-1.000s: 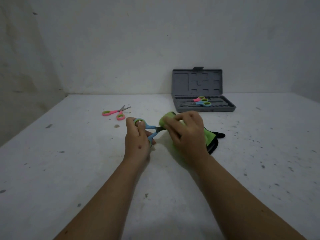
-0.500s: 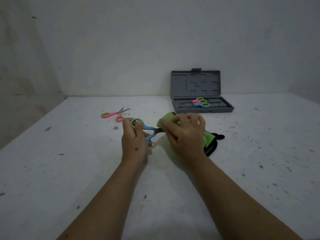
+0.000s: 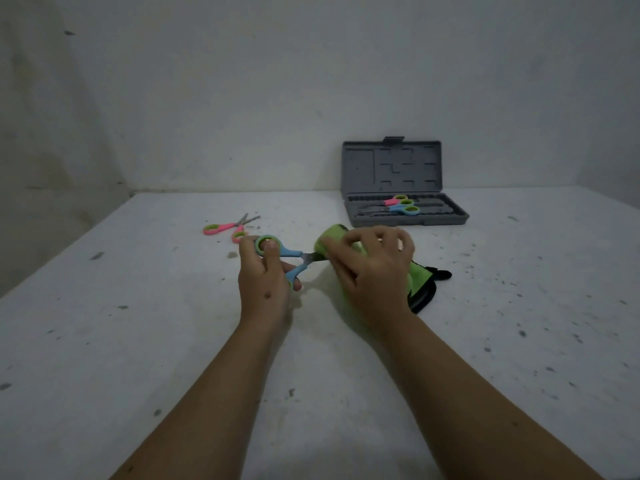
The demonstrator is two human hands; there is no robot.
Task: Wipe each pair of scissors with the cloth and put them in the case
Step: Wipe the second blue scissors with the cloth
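While the left hand (image 3: 265, 285) grips the blue scissors (image 3: 289, 259) by their handles, the right hand (image 3: 372, 271) clutches the green cloth (image 3: 330, 239) around their blades.

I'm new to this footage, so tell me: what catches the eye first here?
At centre, the left hand holds blue scissors while the right hand wraps a green cloth round the blades. Behind, an open grey case holds two pairs; pink scissors lie far left.

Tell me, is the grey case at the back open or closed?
Open. The lid of the grey case stands upright against the wall, and two pairs of scissors lie in its tray.
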